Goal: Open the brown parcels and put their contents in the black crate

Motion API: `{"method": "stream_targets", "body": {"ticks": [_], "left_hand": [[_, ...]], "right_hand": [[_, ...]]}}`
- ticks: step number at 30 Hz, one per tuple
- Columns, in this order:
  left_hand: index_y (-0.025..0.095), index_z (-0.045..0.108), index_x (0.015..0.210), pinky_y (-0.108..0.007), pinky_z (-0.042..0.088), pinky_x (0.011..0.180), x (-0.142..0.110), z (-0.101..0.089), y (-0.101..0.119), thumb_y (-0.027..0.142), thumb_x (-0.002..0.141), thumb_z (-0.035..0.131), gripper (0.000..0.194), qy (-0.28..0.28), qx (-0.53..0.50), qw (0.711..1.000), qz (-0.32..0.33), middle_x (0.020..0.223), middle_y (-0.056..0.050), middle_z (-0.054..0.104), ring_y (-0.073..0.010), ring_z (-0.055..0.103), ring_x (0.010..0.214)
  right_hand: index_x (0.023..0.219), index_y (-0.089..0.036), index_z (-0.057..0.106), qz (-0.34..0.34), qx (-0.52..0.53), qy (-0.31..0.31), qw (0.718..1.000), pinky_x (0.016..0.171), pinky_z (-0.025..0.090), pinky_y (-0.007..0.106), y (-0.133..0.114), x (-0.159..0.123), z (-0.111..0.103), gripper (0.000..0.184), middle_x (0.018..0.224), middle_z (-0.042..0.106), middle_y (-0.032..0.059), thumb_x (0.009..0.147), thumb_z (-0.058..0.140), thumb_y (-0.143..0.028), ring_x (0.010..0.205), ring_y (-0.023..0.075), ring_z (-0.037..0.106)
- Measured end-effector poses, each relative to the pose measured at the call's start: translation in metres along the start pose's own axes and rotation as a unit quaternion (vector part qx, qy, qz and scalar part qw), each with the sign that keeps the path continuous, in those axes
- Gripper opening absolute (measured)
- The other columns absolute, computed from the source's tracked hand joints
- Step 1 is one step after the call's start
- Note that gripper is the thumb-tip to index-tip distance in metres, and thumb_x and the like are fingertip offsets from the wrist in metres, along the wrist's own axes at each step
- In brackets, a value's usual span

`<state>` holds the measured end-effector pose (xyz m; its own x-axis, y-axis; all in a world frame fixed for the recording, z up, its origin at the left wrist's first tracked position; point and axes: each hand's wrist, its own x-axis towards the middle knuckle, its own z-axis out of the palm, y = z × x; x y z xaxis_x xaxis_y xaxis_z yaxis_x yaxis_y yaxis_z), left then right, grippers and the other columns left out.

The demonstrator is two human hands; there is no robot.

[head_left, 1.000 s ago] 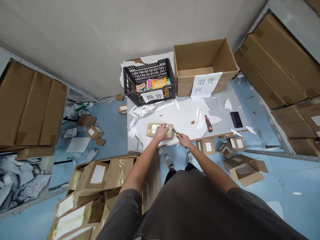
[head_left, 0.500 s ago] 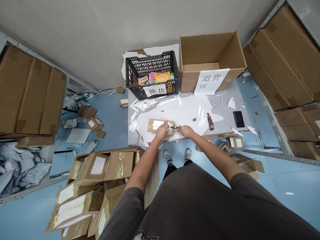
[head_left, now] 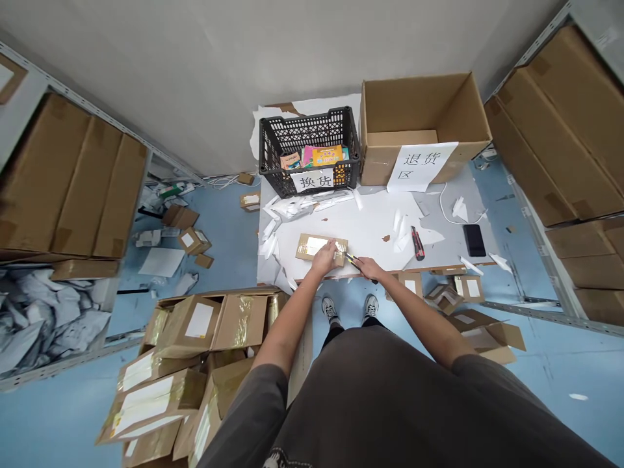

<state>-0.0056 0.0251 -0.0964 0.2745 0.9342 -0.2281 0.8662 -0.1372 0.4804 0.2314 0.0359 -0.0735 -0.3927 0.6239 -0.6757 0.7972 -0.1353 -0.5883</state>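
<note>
My left hand (head_left: 324,258) presses on a flat cardboard parcel (head_left: 312,247) with gold tape and a white label, holding it on the white-covered table (head_left: 370,227). My right hand (head_left: 369,268) grips a yellow-and-black utility knife (head_left: 353,261), whose blade is at the parcel's right end. A red-and-black utility knife (head_left: 418,244) lies to the right of my right hand, and torn white paper scraps lie around it.
A black plastic crate (head_left: 309,123) with colourful packages and an open cardboard box (head_left: 424,110) stand at the table's back, both with paper signs. A black phone (head_left: 474,240) and white cable lie right. Stacked cartons and loose parcels surround the table on the blue floor.
My right hand and the yellow knife have shifted slightly right and toward me along the parcel's end. The left hand stays on the parcel, and the whole view has shifted slightly.
</note>
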Motion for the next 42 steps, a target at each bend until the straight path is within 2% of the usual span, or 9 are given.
{"method": "stream_targets", "body": {"ticks": [4, 12, 20, 24, 27, 29, 34, 37, 42], "left_hand": [[0.015, 0.025, 0.167, -0.048, 0.046, 0.121, 0.001, -0.002, 0.001, 0.022, 0.076, 0.085, 0.108, -0.014, 0.013, 1.0, -0.009, 0.156, -0.023, 0.055, -0.0357, 0.04, 0.158], [0.012, 0.025, 0.166, -0.046, 0.044, 0.123, 0.003, -0.004, 0.0, 0.018, 0.075, 0.086, 0.11, -0.015, 0.007, 1.0, -0.005, 0.155, -0.024, 0.056, -0.0356, 0.04, 0.157], [0.018, 0.03, 0.164, -0.049, 0.044, 0.124, -0.001, -0.004, -0.001, 0.015, 0.073, 0.087, 0.107, -0.017, -0.015, 1.0, 0.002, 0.16, -0.022, 0.052, -0.0333, 0.037, 0.159], [0.02, 0.043, 0.156, -0.048, 0.042, 0.125, 0.002, -0.012, -0.003, 0.02, 0.073, 0.09, 0.096, -0.017, -0.027, 0.999, 0.008, 0.16, -0.02, 0.052, -0.0334, 0.038, 0.159], [0.024, 0.056, 0.146, -0.044, 0.044, 0.121, 0.008, -0.024, -0.004, 0.028, 0.087, 0.079, 0.063, -0.008, -0.02, 0.999, 0.026, 0.153, -0.013, 0.059, -0.0305, 0.05, 0.148], [0.026, 0.061, 0.142, -0.045, 0.043, 0.119, 0.014, -0.031, -0.002, 0.027, 0.092, 0.073, 0.052, 0.011, 0.015, 0.999, 0.029, 0.145, -0.012, 0.064, -0.0314, 0.054, 0.142], [0.02, 0.062, 0.139, -0.045, 0.04, 0.119, 0.034, -0.029, 0.003, 0.024, 0.085, 0.075, 0.056, 0.011, 0.092, 0.995, 0.032, 0.142, -0.015, 0.064, -0.0332, 0.054, 0.136], [0.014, 0.063, 0.138, -0.043, 0.042, 0.117, 0.043, -0.024, -0.003, 0.021, 0.089, 0.068, 0.049, -0.009, 0.125, 0.991, 0.044, 0.139, -0.018, 0.066, -0.0326, 0.057, 0.132], [0.009, 0.056, 0.15, -0.043, 0.044, 0.117, 0.045, -0.023, -0.025, 0.005, 0.085, 0.06, 0.064, -0.042, 0.163, 0.983, 0.078, 0.153, -0.022, 0.059, -0.0333, 0.056, 0.14]], "right_hand": [[0.094, -0.021, 0.06, 0.008, 0.054, -0.003, 0.999, 0.063, 0.049, 0.025, -0.002, 0.001, 0.0, 0.046, 0.064, 0.066, -0.0009, 0.114, 0.032, -0.051, 0.049, 0.0151, 0.057], [0.091, -0.02, 0.061, 0.018, 0.069, -0.02, 0.997, 0.059, 0.048, 0.027, -0.002, 0.002, -0.013, 0.046, 0.062, 0.066, 0.0012, 0.112, 0.037, -0.052, 0.047, 0.0155, 0.055], [0.092, -0.019, 0.068, -0.027, -0.065, 0.019, 0.997, 0.077, 0.046, 0.024, -0.026, 0.005, 0.004, 0.046, 0.076, 0.072, 0.0065, 0.115, 0.036, -0.043, 0.08, 0.021, 0.069], [0.099, -0.017, 0.068, -0.011, -0.066, 0.008, 0.998, 0.071, 0.044, 0.024, -0.013, -0.006, -0.001, 0.047, 0.071, 0.069, 0.0042, 0.115, 0.033, -0.045, 0.069, 0.0189, 0.066], [0.105, -0.018, 0.068, 0.01, -0.035, 0.029, 0.999, 0.069, 0.044, 0.025, 0.003, -0.016, -0.01, 0.051, 0.072, 0.07, 0.0031, 0.115, 0.031, -0.051, 0.061, 0.0178, 0.063], [0.107, -0.019, 0.069, 0.017, -0.022, 0.058, 0.998, 0.071, 0.045, 0.026, 0.011, -0.02, -0.015, 0.054, 0.079, 0.073, 0.0041, 0.114, 0.028, -0.053, 0.065, 0.0184, 0.064], [0.114, -0.026, 0.072, -0.007, -0.023, 0.12, 0.992, 0.082, 0.048, 0.028, 0.026, -0.025, -0.018, 0.046, 0.106, 0.077, 0.0046, 0.112, 0.033, -0.05, 0.097, 0.0235, 0.07], [0.122, -0.027, 0.07, -0.032, -0.014, 0.146, 0.989, 0.083, 0.049, 0.03, 0.032, -0.026, -0.016, 0.039, 0.11, 0.076, 0.0044, 0.107, 0.044, -0.052, 0.101, 0.0245, 0.069], [0.126, -0.03, 0.069, -0.085, -0.035, 0.159, 0.983, 0.088, 0.049, 0.032, 0.034, -0.021, -0.014, 0.036, 0.121, 0.074, 0.0049, 0.104, 0.052, -0.052, 0.107, 0.0246, 0.068]]}}
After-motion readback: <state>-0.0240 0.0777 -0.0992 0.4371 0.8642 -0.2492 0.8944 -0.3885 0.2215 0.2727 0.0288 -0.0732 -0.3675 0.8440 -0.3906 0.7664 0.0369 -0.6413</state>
